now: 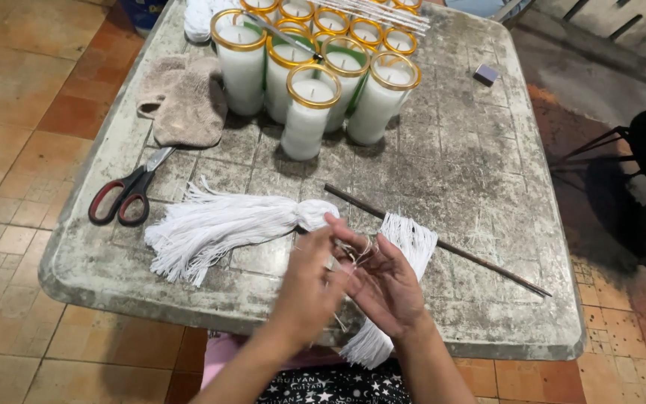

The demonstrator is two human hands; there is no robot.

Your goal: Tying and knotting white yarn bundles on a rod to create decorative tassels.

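My left hand (pixel 309 278) and my right hand (pixel 383 280) meet over the near edge of a worn grey table (pixel 480 172). Their fingers pinch a thin white thread between them. Just left of the hands lies a tied bundle of white threads (pixel 222 224), fanned out toward the left. A second bunch of white threads (pixel 405 247) lies under my right hand and hangs over the table's edge. A thin dark rod (pixel 457 248) runs diagonally behind the hands toward the right.
Several glass candle jars with gold rims (pixel 312 97) stand at the far middle. Scissors with red and black handles (pixel 125 196) lie at the left, below a beige cloth (pixel 185 101). A small box (pixel 486 73) sits at the far right. A dark chair (pixel 637 164) stands right of the table.
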